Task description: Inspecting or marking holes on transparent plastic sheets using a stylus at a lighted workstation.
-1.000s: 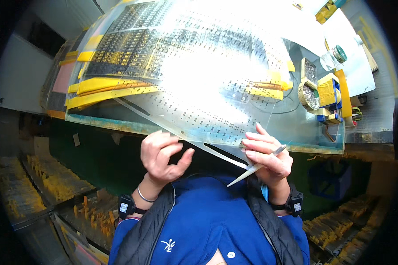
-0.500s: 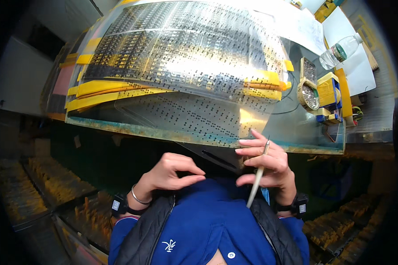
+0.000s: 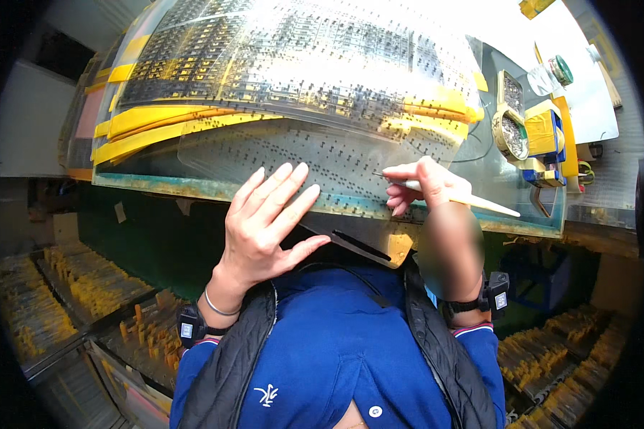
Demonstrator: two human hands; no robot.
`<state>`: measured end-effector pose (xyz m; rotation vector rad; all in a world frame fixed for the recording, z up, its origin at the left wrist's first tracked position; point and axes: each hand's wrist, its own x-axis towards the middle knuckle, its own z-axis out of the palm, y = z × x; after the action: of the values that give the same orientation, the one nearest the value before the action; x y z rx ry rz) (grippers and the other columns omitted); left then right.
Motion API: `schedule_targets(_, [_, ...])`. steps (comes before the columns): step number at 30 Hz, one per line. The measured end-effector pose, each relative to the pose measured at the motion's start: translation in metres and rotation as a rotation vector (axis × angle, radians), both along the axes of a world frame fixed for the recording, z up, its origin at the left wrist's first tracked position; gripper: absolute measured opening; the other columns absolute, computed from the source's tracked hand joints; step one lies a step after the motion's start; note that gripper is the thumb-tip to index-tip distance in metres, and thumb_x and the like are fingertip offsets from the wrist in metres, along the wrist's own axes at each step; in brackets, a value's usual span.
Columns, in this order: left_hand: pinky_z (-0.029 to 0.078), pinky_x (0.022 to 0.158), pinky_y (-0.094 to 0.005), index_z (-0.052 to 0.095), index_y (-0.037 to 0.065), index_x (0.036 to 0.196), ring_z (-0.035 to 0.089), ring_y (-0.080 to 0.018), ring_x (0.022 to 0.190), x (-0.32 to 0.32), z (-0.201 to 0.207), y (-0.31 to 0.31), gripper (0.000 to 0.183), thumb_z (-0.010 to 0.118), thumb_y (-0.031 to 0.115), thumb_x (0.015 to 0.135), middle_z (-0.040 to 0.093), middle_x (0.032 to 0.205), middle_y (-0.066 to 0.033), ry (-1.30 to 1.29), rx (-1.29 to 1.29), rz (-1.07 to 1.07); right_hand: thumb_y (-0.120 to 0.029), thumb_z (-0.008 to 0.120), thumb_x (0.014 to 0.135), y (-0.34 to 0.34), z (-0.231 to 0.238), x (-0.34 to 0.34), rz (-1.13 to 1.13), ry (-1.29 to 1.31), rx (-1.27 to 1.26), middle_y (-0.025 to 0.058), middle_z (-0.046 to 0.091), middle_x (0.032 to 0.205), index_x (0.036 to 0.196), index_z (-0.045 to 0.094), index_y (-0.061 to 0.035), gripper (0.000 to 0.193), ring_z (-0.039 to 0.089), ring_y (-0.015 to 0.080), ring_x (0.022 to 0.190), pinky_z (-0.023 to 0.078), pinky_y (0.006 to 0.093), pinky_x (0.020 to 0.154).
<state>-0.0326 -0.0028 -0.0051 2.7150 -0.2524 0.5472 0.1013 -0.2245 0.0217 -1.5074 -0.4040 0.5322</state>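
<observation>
A clear plastic sheet (image 3: 343, 154) with rows of small black marks lies at the front of the glass-topped table (image 3: 157, 184), its near corner hanging past the edge. My left hand (image 3: 261, 229) is open, fingers spread, over the sheet's near part; whether the fingertips touch it I cannot tell. In my right hand (image 3: 429, 182) is a pen-shaped tool (image 3: 490, 206) with a pale handle and thin metal tip. The tip points left, close over the sheet. Behind lies a pile of similar marked sheets (image 3: 193, 79) with yellow tape along their edges.
At the right stand an oval tin (image 3: 511, 136) of small pieces, a yellow-and-blue tape holder (image 3: 546, 136) and a clear bottle (image 3: 551, 77). White paper (image 3: 579, 100) lies beyond. Racks of yellow-tipped pieces stand low at left (image 3: 43, 293) and right (image 3: 565, 357).
Both hands have moved forward over the sheet. My left hand has opened from a curled shape. The tool in my right hand has swung from upright to nearly level, tip left.
</observation>
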Motion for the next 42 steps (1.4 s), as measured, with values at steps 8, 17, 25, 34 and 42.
schedule_targets(8, [0.039,0.105,-0.0415,0.07,0.013,0.116,0.057,-0.0247,0.119,-0.007,-0.006,-0.01,0.048,0.08,0.029,0.072,0.062,0.13,-0.0088,-0.04,-0.003,0.077,-0.005,0.072,0.084,0.004,-0.011,-0.003,-0.007,-0.236,-0.198,0.0064,0.07,0.071,0.089,0.071,0.0028,0.009,0.064,0.0071,0.064,0.05,0.0217,0.058])
schedule_targets(17, [0.039,0.104,-0.0427,0.07,0.01,0.115,0.058,-0.0288,0.119,-0.008,-0.009,-0.009,0.045,0.079,0.018,0.072,0.063,0.129,-0.0116,-0.061,-0.004,0.074,-0.008,0.075,0.08,-0.002,-0.01,0.001,0.202,-0.491,-0.288,0.0084,0.069,0.067,0.081,0.072,-0.0006,0.008,0.065,0.0106,0.057,0.05,0.023,0.055])
schedule_targets(25, [0.04,0.104,-0.0432,0.07,0.01,0.114,0.058,-0.029,0.119,-0.007,-0.01,-0.01,0.044,0.079,0.014,0.071,0.063,0.129,-0.0118,-0.061,-0.029,0.076,-0.011,0.075,0.08,-0.002,-0.009,0.002,0.181,-0.542,-0.283,0.0085,0.069,0.067,0.08,0.073,-0.0031,0.009,0.065,0.0131,0.056,0.049,0.0244,0.053])
schedule_targets(34, [0.04,0.104,-0.0445,0.07,0.01,0.114,0.058,-0.0286,0.119,-0.007,-0.011,-0.01,0.044,0.079,0.012,0.071,0.063,0.129,-0.0113,-0.068,-0.034,0.08,-0.011,0.076,0.079,0.0,-0.008,0.001,0.138,-0.519,-0.299,0.0093,0.069,0.067,0.08,0.073,-0.0029,0.008,0.065,0.0129,0.056,0.049,0.0247,0.053])
schedule_targets(42, [0.04,0.104,-0.0448,0.07,0.01,0.114,0.059,-0.0289,0.118,-0.007,-0.011,-0.01,0.043,0.078,0.011,0.071,0.064,0.128,-0.0113,-0.079,-0.036,0.083,-0.008,0.077,0.077,0.002,-0.007,-0.002,0.126,-0.393,-0.285,0.0072,0.071,0.07,0.077,0.073,-0.001,0.008,0.065,0.0103,0.062,0.05,0.0235,0.057])
